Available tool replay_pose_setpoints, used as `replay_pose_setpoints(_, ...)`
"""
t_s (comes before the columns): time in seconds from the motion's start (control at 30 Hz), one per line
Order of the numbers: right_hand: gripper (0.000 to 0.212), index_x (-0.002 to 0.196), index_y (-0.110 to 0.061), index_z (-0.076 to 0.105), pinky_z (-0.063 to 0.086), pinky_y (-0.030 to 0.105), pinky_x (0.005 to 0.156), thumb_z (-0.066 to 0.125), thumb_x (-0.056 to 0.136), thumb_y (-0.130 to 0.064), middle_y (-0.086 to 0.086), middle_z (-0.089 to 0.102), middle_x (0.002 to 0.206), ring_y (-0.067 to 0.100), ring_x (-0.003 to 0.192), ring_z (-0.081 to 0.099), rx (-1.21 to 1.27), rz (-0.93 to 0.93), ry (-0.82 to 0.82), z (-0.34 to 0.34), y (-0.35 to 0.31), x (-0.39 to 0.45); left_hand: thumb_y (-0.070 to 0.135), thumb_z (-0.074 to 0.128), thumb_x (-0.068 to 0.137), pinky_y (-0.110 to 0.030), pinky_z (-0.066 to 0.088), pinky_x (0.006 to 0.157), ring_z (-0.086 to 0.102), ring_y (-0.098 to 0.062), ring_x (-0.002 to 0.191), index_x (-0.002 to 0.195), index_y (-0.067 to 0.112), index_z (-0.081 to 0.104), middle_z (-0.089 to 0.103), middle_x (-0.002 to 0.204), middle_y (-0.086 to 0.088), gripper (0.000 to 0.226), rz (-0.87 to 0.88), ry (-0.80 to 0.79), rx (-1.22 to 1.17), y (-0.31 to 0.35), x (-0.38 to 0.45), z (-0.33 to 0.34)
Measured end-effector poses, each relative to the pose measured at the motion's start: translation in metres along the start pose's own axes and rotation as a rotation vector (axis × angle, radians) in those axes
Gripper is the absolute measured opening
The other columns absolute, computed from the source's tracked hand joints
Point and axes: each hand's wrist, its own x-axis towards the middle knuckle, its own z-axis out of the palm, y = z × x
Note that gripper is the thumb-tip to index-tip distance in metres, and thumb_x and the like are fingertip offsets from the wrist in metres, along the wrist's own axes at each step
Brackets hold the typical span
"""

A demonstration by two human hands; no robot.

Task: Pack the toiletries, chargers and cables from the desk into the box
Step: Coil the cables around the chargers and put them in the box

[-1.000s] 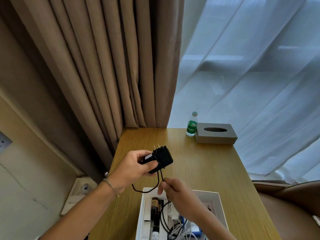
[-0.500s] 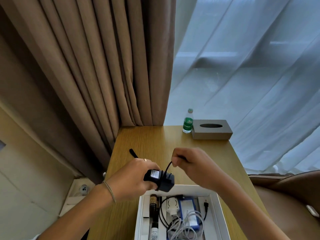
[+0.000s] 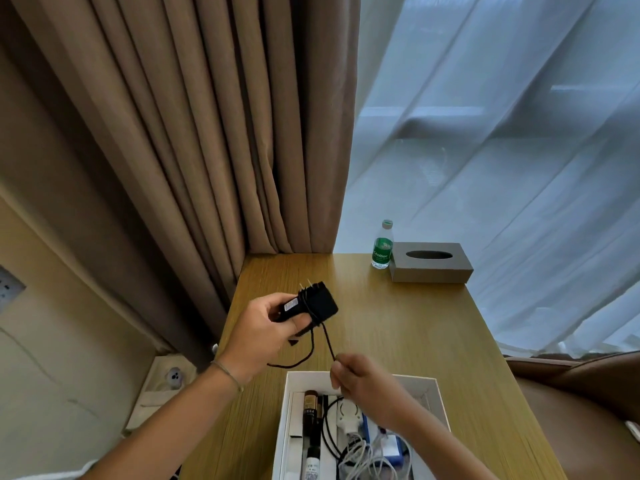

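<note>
Two hands are up over the wooden worktop (image 3: pixel 398 323). Far left on the wall sits a socket plate (image 3: pixel 8 289), with brown curtains (image 3: pixel 207 133) hanging beside it. Now the left hand (image 3: pixel 258 337), raised above the worktop's left edge, fingers wrapped around a black charger (image 3: pixel 313 304), prongs pointing up and away, a few turns of its black cable (image 3: pixel 320 341) wound round the body. That cable drops in a loose loop, then runs taut down to the right hand (image 3: pixel 363 379), which pinches it between fingertips just above the box's far rim. White box (image 3: pixel 431 388) at the near edge, open: along its left side a dark toiletry bottle (image 3: pixel 310 408) lying lengthwise, then a white plug adapter (image 3: pixel 348 415), a tangle of white cables (image 3: pixel 363 459) and something blue, partly hidden under the right forearm. Farther right, at the back of the worktop, a green-labelled water bottle (image 3: pixel 382 245) stands touching a grey tissue box (image 3: pixel 431 263), sheer curtain (image 3: pixel 502 133) behind.
</note>
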Motion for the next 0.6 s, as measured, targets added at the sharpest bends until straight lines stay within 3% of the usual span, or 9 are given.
replay_pose_setpoints(0.1, 0.029, 0.079, -0.028, 0.056, 0.037, 0.02, 0.057, 0.042, 0.105, -0.027, -0.01, 0.053, 0.066, 0.002, 0.055, 0.044, -0.243, -0.012, -0.093, 0.0, -0.008, -0.009, 0.018, 0.082, 0.08, -0.026, 0.06, 0.074, 0.07, -0.005, 0.082, 0.099, 0.027, 0.073, 0.074, 0.087, 0.01, 0.023, 0.037, 0.088, 0.324, -0.022, 0.005, 0.003)
replay_pose_setpoints(0.17, 0.027, 0.083, -0.032, 0.057, 0.039, 0.015, 0.055, 0.042, 0.105, -0.028, -0.011, 0.056, 0.07, -0.002, 0.056, 0.049, -0.402, -0.059, -0.088, -0.009, -0.019, -0.016, 0.024, 0.082, 0.079, -0.014, 0.051, 0.069, 0.066, -0.002, 0.084, 0.102, 0.03, 0.072, 0.07, 0.09, 0.016, 0.026, 0.088, -0.009, 0.578, -0.033, 0.003, 0.006)
replay_pose_setpoints(0.27, 0.024, 0.087, -0.028, 0.062, 0.042, 0.018, 0.056, 0.044, 0.104, -0.027, -0.008, 0.061, 0.074, 0.001, 0.06, 0.052, -0.54, -0.123, -0.001, -0.03, -0.034, -0.017, 0.029, 0.079, 0.079, -0.013, 0.045, 0.075, 0.062, -0.004, 0.092, 0.107, 0.031, 0.069, 0.066, 0.097, 0.017, 0.03, 0.125, -0.255, 0.804, -0.043, -0.001, 0.012)
replay_pose_setpoints(0.43, 0.024, 0.093, -0.022, 0.072, 0.05, 0.033, 0.068, 0.051, 0.103, -0.026, -0.002, 0.07, 0.083, 0.017, 0.069, 0.06, -0.47, -0.181, 0.005, -0.058, -0.03, 0.002, 0.032, 0.08, 0.08, -0.022, 0.047, 0.088, 0.056, -0.004, 0.105, 0.119, 0.037, 0.064, 0.065, 0.109, 0.019, 0.042, 0.145, -0.504, 0.861, -0.042, -0.006, 0.023)
replay_pose_setpoints(0.53, 0.021, 0.088, -0.024, 0.075, 0.038, 0.025, 0.056, 0.058, 0.1, -0.024, 0.003, 0.065, 0.07, 0.01, 0.056, 0.045, -0.257, -0.201, 0.036, -0.062, -0.006, 0.01, 0.032, 0.08, 0.078, -0.03, 0.054, 0.09, 0.06, 0.001, 0.102, 0.119, 0.037, 0.066, 0.067, 0.106, 0.02, 0.044, 0.097, -0.613, 0.718, -0.036, -0.006, 0.022)
replay_pose_setpoints(0.6, 0.019, 0.087, -0.026, 0.076, 0.04, 0.02, 0.055, 0.061, 0.099, -0.022, -0.003, 0.062, 0.062, 0.005, 0.055, 0.046, -0.098, -0.173, 0.049, -0.058, 0.01, 0.01, 0.027, 0.08, 0.079, -0.03, 0.056, 0.087, 0.064, 0.0, 0.098, 0.116, 0.037, 0.068, 0.07, 0.103, 0.019, 0.04, 0.086, -0.644, 0.569, -0.033, -0.008, 0.02)
